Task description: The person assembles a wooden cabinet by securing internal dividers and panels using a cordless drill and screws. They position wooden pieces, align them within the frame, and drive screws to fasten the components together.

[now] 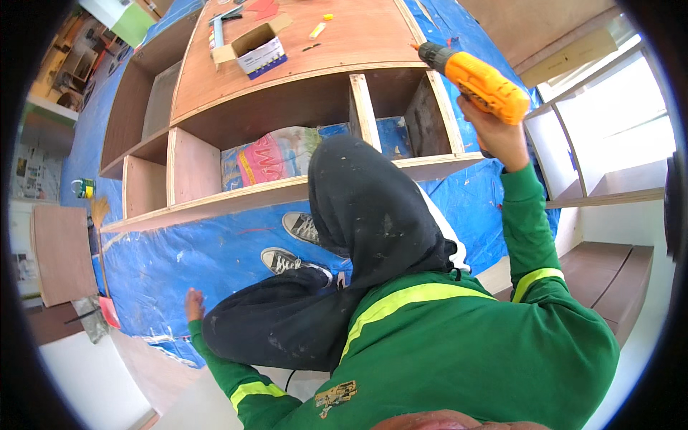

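My right hand (498, 132) grips an orange and black cordless drill (487, 86) by its handle. The drill's tip points left, above the right edge of a plywood panel (301, 50). This panel lies on a wooden cabinet frame (208, 204) with several open compartments, lying on a blue tarp. Beside my left knee, low at the left, my left hand (194, 304) hangs over the tarp with its fingers loosely apart and nothing seen in it. On the panel are an open cardboard box (261, 54), a yellow and white tube (317, 31) and a small dark bit (311, 47).
Blue tarp (165, 272) covers the floor around my shoes (301, 228). A broom (100, 215) and a red dustpan (109, 312) stand at the left. A pink printed sack (269, 158) lies in the middle compartment. White shelving (602, 150) stands at the right.
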The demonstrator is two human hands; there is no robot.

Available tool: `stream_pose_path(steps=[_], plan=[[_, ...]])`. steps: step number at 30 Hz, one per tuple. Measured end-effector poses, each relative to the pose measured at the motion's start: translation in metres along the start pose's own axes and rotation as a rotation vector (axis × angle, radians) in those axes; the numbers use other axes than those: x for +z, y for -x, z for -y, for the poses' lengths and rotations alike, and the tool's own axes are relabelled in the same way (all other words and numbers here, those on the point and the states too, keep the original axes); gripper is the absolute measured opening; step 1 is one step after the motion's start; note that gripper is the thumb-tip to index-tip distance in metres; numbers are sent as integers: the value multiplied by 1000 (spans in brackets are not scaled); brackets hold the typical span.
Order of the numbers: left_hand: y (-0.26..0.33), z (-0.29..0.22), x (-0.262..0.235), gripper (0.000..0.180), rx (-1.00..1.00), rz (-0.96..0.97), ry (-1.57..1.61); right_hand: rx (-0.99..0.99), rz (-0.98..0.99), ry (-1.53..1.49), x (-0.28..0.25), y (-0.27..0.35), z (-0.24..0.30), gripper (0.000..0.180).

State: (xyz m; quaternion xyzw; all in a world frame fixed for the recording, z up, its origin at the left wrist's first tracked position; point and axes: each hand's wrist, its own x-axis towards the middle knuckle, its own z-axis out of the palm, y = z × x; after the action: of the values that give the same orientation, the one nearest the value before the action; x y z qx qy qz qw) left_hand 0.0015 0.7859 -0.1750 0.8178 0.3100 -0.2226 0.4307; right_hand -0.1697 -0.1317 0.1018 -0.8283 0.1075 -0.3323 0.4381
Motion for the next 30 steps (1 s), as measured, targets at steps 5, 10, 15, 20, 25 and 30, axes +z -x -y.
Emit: stream_pose_path(steps=[5, 10, 15, 20, 25, 30], plan=[[69, -105, -14, 59, 518, -28, -37, 108, -68, 81, -7, 15, -62, 31], [154, -211, 67, 45, 712, 171, -230, 120, -145, 277, -27, 46, -128, 31], [214, -244, 117, 46, 869, 317, -630, 297, -125, -54, 0, 69, -141, 32], [253, -261, 150, 49, 833, 303, -703, 228, -51, -50, -20, 71, -123, 34], [255, -249, 144, 52, 848, 172, -693, 128, -116, -18, -50, 63, -38, 33], [291, -242, 151, 51, 845, -32, -793, -33, -240, -102, -55, 42, 38, 32]])
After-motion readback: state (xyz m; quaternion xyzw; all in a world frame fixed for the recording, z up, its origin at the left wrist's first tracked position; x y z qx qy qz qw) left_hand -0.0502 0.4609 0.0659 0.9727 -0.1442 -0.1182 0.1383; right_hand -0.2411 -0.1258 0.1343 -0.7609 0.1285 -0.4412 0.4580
